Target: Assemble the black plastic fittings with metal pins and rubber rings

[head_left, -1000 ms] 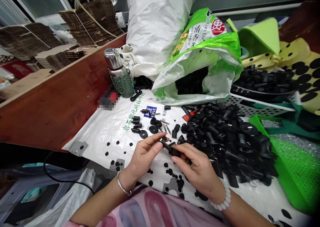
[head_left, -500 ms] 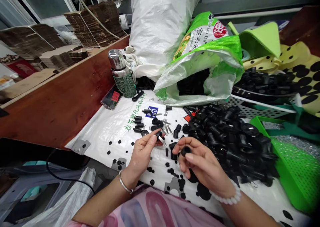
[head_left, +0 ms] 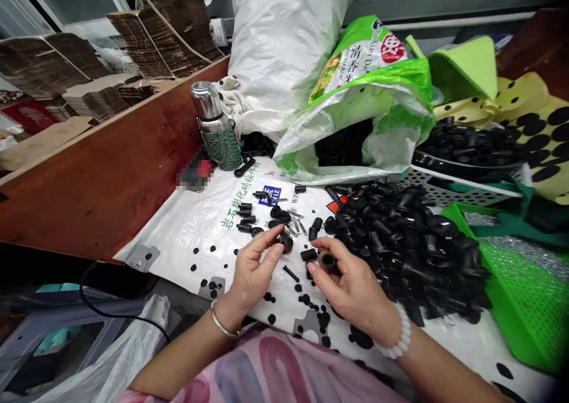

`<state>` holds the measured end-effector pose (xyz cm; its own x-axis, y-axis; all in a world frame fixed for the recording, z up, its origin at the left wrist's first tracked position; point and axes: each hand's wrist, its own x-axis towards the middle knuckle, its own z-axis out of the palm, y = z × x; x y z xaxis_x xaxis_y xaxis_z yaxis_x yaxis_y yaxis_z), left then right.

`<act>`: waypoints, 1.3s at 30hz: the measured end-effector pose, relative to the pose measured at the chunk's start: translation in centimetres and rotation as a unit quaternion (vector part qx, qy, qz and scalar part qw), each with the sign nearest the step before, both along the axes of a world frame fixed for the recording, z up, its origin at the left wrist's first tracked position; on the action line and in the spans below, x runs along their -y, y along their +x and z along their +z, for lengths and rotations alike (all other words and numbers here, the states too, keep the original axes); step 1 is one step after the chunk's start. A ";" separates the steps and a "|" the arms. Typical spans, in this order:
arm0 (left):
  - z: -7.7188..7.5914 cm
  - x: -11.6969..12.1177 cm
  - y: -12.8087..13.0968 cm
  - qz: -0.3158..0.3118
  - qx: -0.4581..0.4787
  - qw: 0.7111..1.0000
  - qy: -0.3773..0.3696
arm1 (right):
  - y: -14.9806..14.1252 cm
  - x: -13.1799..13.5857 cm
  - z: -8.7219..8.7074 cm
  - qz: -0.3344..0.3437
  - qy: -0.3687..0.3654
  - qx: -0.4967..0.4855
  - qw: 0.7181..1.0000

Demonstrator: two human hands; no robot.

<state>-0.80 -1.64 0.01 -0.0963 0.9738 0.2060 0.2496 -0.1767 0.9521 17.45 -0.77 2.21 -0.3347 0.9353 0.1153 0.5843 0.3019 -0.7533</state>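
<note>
My left hand (head_left: 258, 264) pinches a small round black part (head_left: 285, 241) between thumb and forefinger just above the white sack cloth (head_left: 195, 225). Close to its right, my right hand (head_left: 351, 284) grips a short black plastic tube (head_left: 328, 262) with its open end facing up. A small black spring-like piece (head_left: 291, 273) lies on the cloth between the two hands. A large heap of black plastic parts (head_left: 400, 243) sits just right of my right hand. A few finished small black pieces (head_left: 245, 219) lie in a row beyond my left hand.
A steel flask (head_left: 216, 127) in a green net sleeve stands at the back by a wooden board (head_left: 98, 178). Behind are a white sack (head_left: 284, 41), a green bag (head_left: 364, 101), a white basket of black parts (head_left: 471, 154) and a green tray (head_left: 520, 272) at right.
The hands have separated: earlier they held one piece together. A black spring-like piece now lies on the cloth, the left hand pinches a round part, and the right holds a tube.
</note>
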 end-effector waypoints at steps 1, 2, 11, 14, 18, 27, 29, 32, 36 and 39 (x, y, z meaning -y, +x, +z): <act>-0.2 0.0 -0.7 0.008 -0.065 0.997 0.038 | 0.2 0.0 -0.1 0.002 0.011 0.008 1.000; -0.4 0.0 -1.4 0.011 -0.130 0.989 0.070 | 0.4 -0.1 -0.2 0.011 0.027 0.008 1.000; 0.3 0.9 -1.7 -0.140 -0.423 0.876 0.182 | 1.0 -0.5 -1.3 -0.036 0.009 -0.119 0.992; 0.4 0.4 -0.8 -0.186 -0.455 0.855 0.166 | 1.4 -0.4 -1.3 -0.029 0.068 -0.086 0.993; 0.3 -0.4 -0.6 -0.194 -0.428 0.867 0.169 | 2.0 -0.3 -1.2 0.025 0.119 -0.070 0.990; 1.6 -1.2 1.2 -0.132 0.073 0.988 -0.035 | 2.3 -0.1 -1.5 0.074 -0.016 -0.146 0.986; 1.7 -1.6 1.7 -0.143 0.161 0.973 -0.084 | 2.4 -0.3 -1.5 0.064 0.015 -0.148 0.987; 1.6 -2.0 2.3 -0.155 0.242 0.949 -0.131 | 2.5 -0.5 -1.3 0.073 0.088 -0.135 0.984; 1.6 -2.3 2.8 -0.157 0.320 0.917 -0.178 | 2.5 -0.5 -1.1 0.056 0.123 -0.118 0.984; 1.7 -2.3 3.0 -0.171 0.332 0.907 -0.196 | 2.4 -0.4 -1.2 0.022 0.118 -0.112 0.986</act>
<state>2.15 0.63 1.68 0.2483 0.9562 -0.1553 -0.4065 0.2484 0.8792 19.85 -0.37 0.99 -0.3158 0.8588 0.4033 0.3928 0.5053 -0.7684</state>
